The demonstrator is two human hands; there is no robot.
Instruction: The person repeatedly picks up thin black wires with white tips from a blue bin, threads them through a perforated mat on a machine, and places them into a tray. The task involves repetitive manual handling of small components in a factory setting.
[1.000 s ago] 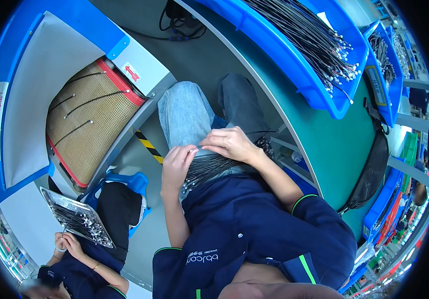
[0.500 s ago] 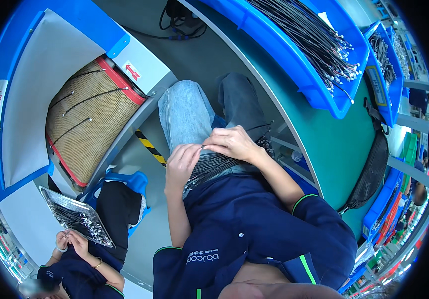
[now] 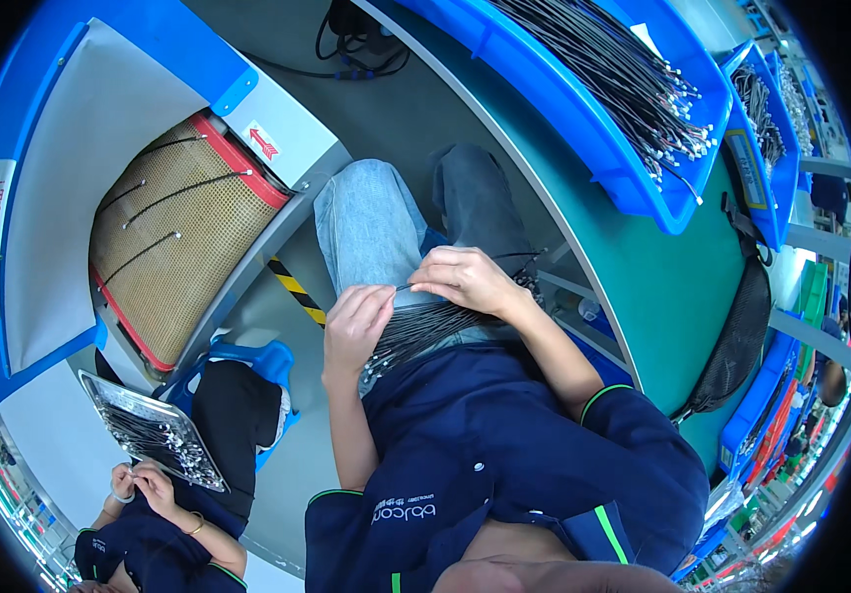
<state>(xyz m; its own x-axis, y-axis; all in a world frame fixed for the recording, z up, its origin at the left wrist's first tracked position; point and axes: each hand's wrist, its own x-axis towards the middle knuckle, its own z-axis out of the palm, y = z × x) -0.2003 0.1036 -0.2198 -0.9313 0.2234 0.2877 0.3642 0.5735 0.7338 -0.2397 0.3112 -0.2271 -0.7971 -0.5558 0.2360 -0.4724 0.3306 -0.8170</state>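
As I scan from the left edge, I see a mesh conveyor belt (image 3: 163, 237) with three thin cables lying on it, framed by a blue and white housing. Below it a co-worker sits with a metal tray (image 3: 149, 430) of cables on their lap, both of their hands close together at its lower end.

Moving inward, my left hand (image 3: 354, 326) rests on my thigh with the fingers curled, the fingertips pinching the near end of a single thin cable (image 3: 415, 288). Just beneath and to the right of that hand, a bundle of cables (image 3: 425, 331) lies across my lap, its metal tips fanned out toward my left wrist. The single cable runs rightward into my right hand (image 3: 465, 280), which is closed loosely over it with the knuckles up, sitting right above the bundle and touching it. The two hands are near each other, with the bundle between and under them.

Further right, the green table (image 3: 643, 287) curves past, carrying a blue bin (image 3: 583, 128) full of more cables.
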